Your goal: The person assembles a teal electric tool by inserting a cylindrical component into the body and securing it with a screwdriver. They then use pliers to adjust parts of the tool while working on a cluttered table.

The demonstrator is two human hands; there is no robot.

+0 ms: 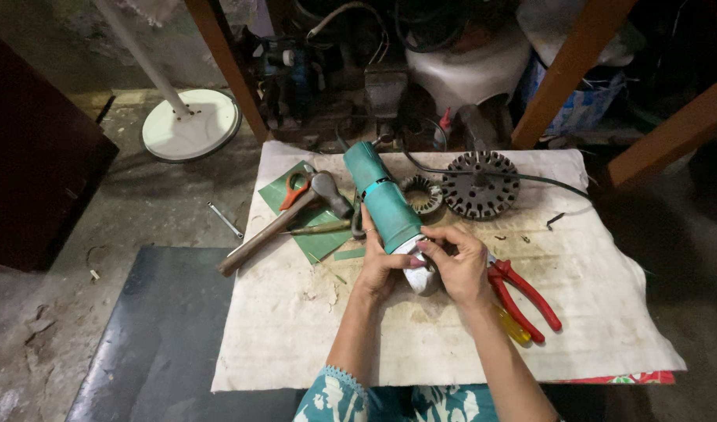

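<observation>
At the centre of the frame, a teal angle grinder (382, 202) is lying on a stained white cloth (593, 312), its body running diagonally from upper left down to its grey metal head. The plastic casing is looking scuffed and dusty, with a lighter teal band around its middle; a black cord (530, 178) is trailing off toward the upper right. Both hands are working at the metal head — the left hand (382, 262) is cupping it from the left side, fingers wrapped on it, while the right hand (460, 262) is closing over it from the right, fingertips pinching at the top. Red-handled pliers (526, 293) are lying just right of the right hand. A hammer (284, 219) is resting left of the grinder, and a dark toothed stator ring (481, 185) is sitting to its upper right.
</observation>
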